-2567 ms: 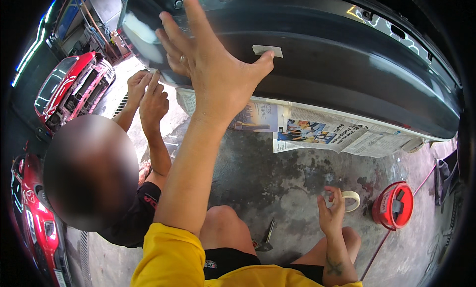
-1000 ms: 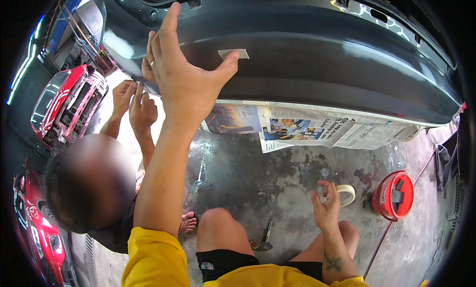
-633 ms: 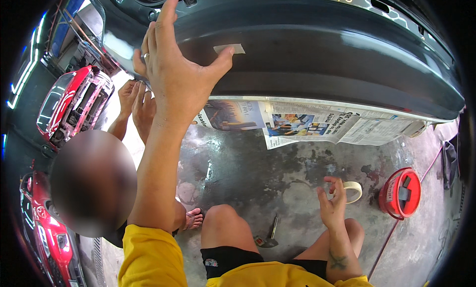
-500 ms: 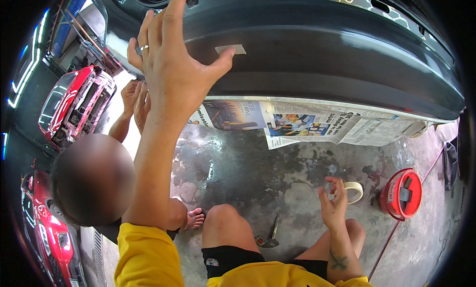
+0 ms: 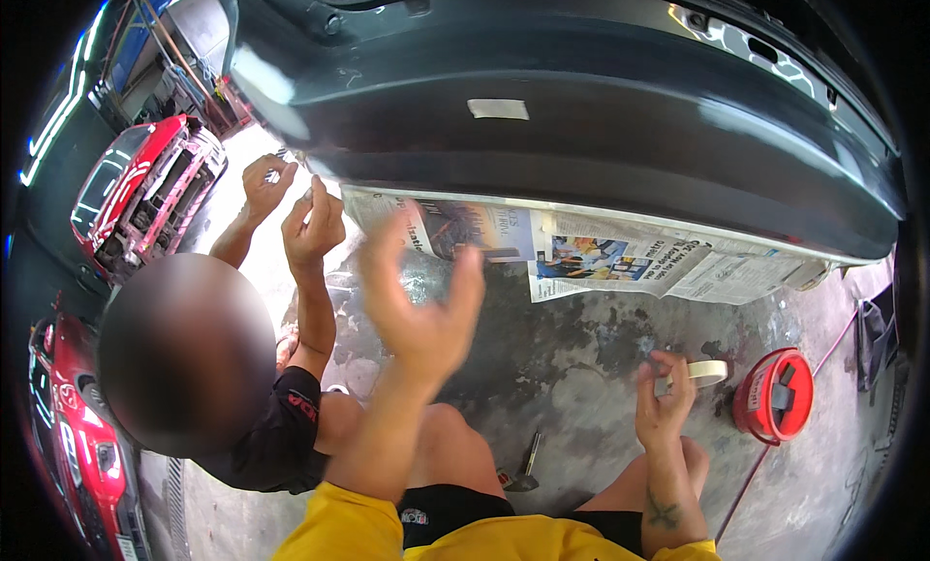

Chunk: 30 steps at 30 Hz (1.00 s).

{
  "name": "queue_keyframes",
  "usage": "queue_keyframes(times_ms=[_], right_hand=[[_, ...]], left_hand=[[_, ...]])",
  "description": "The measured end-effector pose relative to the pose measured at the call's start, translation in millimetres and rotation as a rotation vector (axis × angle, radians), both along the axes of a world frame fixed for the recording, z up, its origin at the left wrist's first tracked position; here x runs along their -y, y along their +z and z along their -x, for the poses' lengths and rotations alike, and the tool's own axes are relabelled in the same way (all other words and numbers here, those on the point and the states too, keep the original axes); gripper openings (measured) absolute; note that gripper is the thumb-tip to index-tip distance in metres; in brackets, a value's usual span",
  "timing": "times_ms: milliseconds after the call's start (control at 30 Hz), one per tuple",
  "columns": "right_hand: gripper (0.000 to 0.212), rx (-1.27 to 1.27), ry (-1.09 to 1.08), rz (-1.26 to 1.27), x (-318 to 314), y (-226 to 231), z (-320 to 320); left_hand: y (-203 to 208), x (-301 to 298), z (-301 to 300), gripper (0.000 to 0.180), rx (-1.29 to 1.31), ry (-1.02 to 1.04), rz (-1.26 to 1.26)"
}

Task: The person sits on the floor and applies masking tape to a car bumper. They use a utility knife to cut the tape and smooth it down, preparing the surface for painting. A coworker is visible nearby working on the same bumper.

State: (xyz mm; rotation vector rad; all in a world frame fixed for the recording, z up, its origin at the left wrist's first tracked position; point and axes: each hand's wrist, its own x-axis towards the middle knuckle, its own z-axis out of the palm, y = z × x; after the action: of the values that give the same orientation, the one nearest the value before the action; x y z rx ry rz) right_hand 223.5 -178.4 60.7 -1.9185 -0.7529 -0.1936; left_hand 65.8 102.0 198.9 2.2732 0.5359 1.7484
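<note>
In my right hand [image 5: 666, 411] is a roll of cream masking tape [image 5: 709, 373], with the fingers hooked into its ring. My left hand [image 5: 426, 309], smeared by motion, hangs in the air just below the newspaper's left part; its thumb and fingers are spread and nothing shows between them. A dark grey car bumper [image 5: 620, 140] spans the top of the view. One short strip of tape [image 5: 498, 109] lies flat on its face. Newspaper sheets [image 5: 722, 270] hang along the bumper's lower edge.
At the left, a co-worker in black raises a hand [image 5: 315, 222] near the bumper's end. A red bucket [image 5: 775, 396] with grey objects inside stands at the right. A scraper-like tool [image 5: 528, 469] lies on the concrete floor. Red cars [image 5: 92, 425] are parked at the far left.
My left hand has left the tape strip on the bumper and come down toward me. My right hand still holds the roll. The view has shifted, and the co-worker's hands appear further apart.
</note>
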Motion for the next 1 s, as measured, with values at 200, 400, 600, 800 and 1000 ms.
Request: queue_keyframes(times_ms=[200,400,600,800,1000], right_hand=[[0.022,0.869,0.029,-0.145,-111.1,175.3,-15.9],[0.038,1.082,-0.088,-0.057,-199.0,250.7,-25.1],[0.054,1.064,-0.207,-0.084,-214.3,244.0,-27.5],[0.056,1.075,-0.155,-0.052,-213.9,250.7,-26.5],[0.058,1.107,-0.103,0.044,-215.7,264.2,-12.9]], left_hand=[[-200.4,121.1,9.6,0.055,-0.209,-0.400,0.787],[-230.2,128.8,0.7,0.074,-0.667,-0.757,0.804],[-238.0,101.5,6.9,0.077,-0.665,-0.691,0.779],[-240.7,101.0,8.4,0.080,-0.702,-0.689,0.840],[-238.2,99.1,8.8,0.084,-0.696,-0.701,0.867]])
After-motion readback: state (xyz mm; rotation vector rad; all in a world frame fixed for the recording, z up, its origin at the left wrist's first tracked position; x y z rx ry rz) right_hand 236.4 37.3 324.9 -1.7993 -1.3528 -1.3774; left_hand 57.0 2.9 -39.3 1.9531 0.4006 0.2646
